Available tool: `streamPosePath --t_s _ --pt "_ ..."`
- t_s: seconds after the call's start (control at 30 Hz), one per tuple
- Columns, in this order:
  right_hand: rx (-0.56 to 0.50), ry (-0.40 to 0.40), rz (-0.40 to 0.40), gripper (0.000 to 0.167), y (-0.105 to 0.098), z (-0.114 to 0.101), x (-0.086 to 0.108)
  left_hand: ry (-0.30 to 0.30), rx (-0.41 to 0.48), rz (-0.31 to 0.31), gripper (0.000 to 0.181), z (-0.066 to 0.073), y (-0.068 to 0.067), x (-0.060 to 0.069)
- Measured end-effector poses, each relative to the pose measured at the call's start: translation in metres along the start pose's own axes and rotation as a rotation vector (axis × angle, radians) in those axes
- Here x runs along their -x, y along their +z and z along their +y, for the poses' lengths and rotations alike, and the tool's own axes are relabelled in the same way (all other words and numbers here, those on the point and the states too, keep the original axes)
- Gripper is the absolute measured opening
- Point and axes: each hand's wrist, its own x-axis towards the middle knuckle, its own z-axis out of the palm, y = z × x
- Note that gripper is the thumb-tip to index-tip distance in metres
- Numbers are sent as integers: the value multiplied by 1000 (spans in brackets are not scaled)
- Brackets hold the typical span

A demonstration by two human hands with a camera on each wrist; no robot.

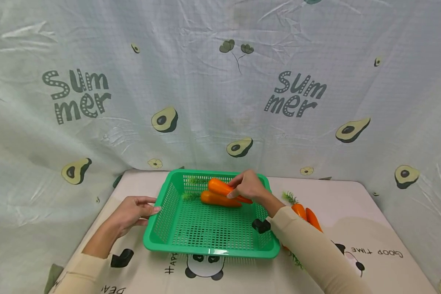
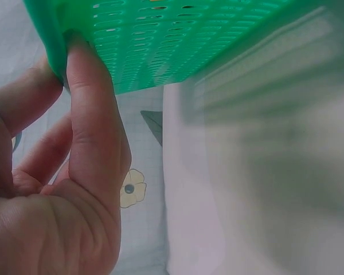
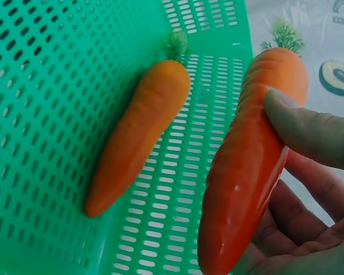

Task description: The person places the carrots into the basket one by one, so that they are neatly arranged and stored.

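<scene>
A green plastic basket (image 1: 213,250) with slotted walls stands on the table in the head view. My left hand (image 1: 132,214) grips its left rim, thumb and finger on either side of the wall (image 2: 160,40) in the left wrist view. Over the far right part of the basket, my right hand (image 1: 250,187) holds an orange carrot (image 1: 219,186) with a leafy green top. The right wrist view shows the thumb pressed along this carrot (image 3: 249,154). Another carrot (image 3: 139,134) lies on the basket floor, just nearer than the held one in the head view.
Right of the basket, more carrots (image 1: 313,219) lie on the pale printed table (image 1: 345,200), partly hidden by my right sleeve (image 1: 308,249). A hanging cloth (image 1: 206,102) with avocado prints closes off the back and sides.
</scene>
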Motion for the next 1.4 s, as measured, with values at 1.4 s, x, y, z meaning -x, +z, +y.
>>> streamPosePath --t_s 1.4 --pt "142 24 -19 29 30 12 -19 -6 6 2 56 -1 1 0"
